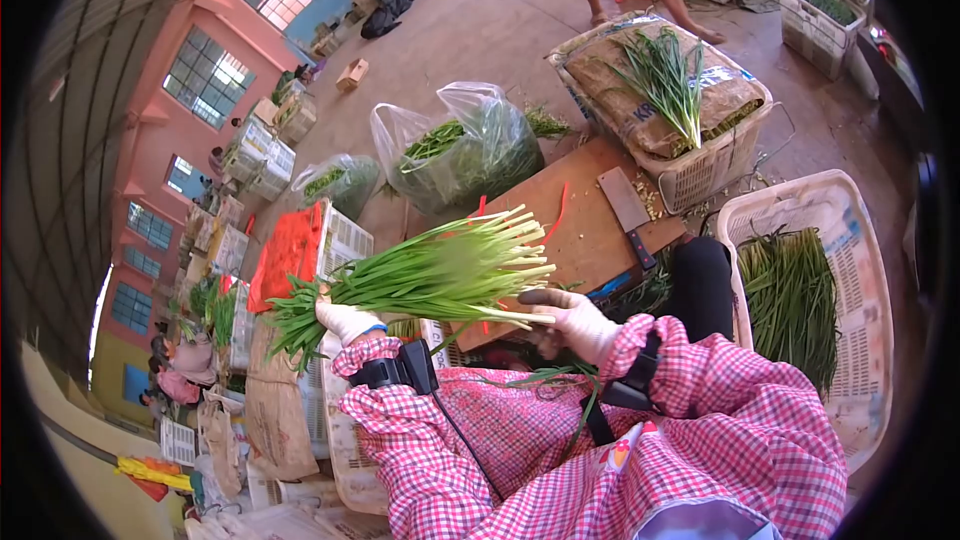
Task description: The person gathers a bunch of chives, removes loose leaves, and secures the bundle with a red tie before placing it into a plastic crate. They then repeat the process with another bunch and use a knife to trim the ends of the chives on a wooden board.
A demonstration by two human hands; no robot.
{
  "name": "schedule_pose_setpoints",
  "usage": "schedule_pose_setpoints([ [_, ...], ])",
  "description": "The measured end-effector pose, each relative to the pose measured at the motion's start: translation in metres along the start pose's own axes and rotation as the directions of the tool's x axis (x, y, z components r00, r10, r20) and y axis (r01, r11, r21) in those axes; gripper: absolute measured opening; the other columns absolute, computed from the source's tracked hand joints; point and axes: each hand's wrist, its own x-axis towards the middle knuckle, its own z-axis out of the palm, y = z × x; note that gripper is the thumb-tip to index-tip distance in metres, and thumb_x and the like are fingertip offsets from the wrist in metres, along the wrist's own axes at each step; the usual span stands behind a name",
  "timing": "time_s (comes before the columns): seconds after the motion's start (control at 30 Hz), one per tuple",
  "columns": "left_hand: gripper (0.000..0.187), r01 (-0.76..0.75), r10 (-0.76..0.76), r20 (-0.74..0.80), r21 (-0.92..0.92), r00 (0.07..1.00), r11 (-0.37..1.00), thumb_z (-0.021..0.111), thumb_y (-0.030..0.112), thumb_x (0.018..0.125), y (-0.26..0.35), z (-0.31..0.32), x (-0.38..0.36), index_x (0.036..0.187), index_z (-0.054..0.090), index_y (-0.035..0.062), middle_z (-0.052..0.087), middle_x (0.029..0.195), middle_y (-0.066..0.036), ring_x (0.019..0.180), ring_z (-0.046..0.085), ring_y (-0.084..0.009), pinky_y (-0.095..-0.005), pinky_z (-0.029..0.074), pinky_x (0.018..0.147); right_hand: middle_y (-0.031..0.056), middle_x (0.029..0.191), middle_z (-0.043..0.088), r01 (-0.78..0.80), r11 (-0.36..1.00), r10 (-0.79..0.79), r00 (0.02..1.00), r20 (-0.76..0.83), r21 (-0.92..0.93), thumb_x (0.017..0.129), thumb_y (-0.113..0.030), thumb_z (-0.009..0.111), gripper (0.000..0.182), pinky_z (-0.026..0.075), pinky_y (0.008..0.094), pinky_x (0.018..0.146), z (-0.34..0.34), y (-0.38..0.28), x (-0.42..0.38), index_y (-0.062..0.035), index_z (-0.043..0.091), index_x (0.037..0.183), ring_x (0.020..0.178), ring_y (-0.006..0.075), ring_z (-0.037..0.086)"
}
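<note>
From the head view, holding one thick bunch of long green stalks with pale ends (440,275) just left of centre, at nine o'clock. Gripping its leafy side with the white-gloved left hand (350,322) at eight o'clock, partly under the leaves; pinching pale stalk ends with the white-gloved right hand (575,325) between four and five.

At two o'clock, one brown wooden counter (560,195), with one broad steel cleaver with a dark handle (624,202) and red strips on top, at least two. Two clear plastic bags of greens, at twelve (470,155) and ten (340,185). One smaller bunch of greens (672,85) on one sack-covered pale crate (700,180) at two. One off-white plastic crate of long greens (868,340) between three and four.

Beyond, grey floor (480,25), pink walls (155,70) with gridded windows, and one standing person's legs (665,0) at one o'clock.
</note>
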Motion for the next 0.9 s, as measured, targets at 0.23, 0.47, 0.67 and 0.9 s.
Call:
schedule_pose_setpoints([
  [0.23,0.042,0.033,-0.031,0.053,-0.048,0.998,0.998,0.040,0.035,0.088,-0.016,-0.020,0.024,0.110,0.057,0.0026,0.060,0.104,-0.015,0.094,0.057,-0.0317,-0.0478,0.045,0.088,0.0064,0.068,0.057,0.000,0.990,-0.016,0.994,0.111,0.144,0.090,-0.025,0.060,0.026,0.043,0.0288,0.046,0.013,0.028,0.037,-0.0036,0.057,0.105,0.049,0.0153,0.052],
  [0.47,0.043,0.028,-0.027,0.033,-0.007,0.999,1.000,0.042,0.035,0.086,-0.003,-0.012,0.013,0.110,0.056,0.0016,0.060,0.107,-0.015,0.095,0.056,-0.0340,-0.0486,0.044,0.088,0.0002,0.066,0.059,0.026,0.786,0.303,0.856,0.420,-0.618,0.083,-0.020,0.062,0.017,0.041,0.0259,0.054,-0.040,0.013,0.006,-0.0034,0.066,0.082,0.057,0.0086,0.054],
  [0.67,0.035,-0.042,0.040,-0.039,-0.036,0.998,0.998,0.049,0.031,0.084,0.005,-0.032,0.038,0.104,0.056,0.0030,0.060,0.104,-0.014,0.093,0.057,-0.0311,-0.0444,0.045,0.086,0.0084,0.077,0.068,0.339,-0.483,0.432,0.894,0.117,-0.807,0.079,-0.023,0.060,0.021,0.051,0.0372,0.064,-0.088,-0.024,-0.022,-0.0060,0.069,0.088,0.073,0.0252,0.066],
  [0.9,0.037,0.029,-0.033,-0.160,-0.026,0.987,0.999,0.044,0.027,0.083,0.013,-0.033,0.038,0.100,0.062,0.0004,0.065,0.100,-0.016,0.089,0.062,-0.0318,-0.0441,0.049,0.083,0.0176,0.079,0.066,0.230,-0.346,0.053,0.973,0.225,-0.910,0.076,-0.035,0.064,0.036,0.052,0.0441,0.066,-0.049,-0.041,-0.049,-0.0095,0.065,0.102,0.076,0.0359,0.064],
])
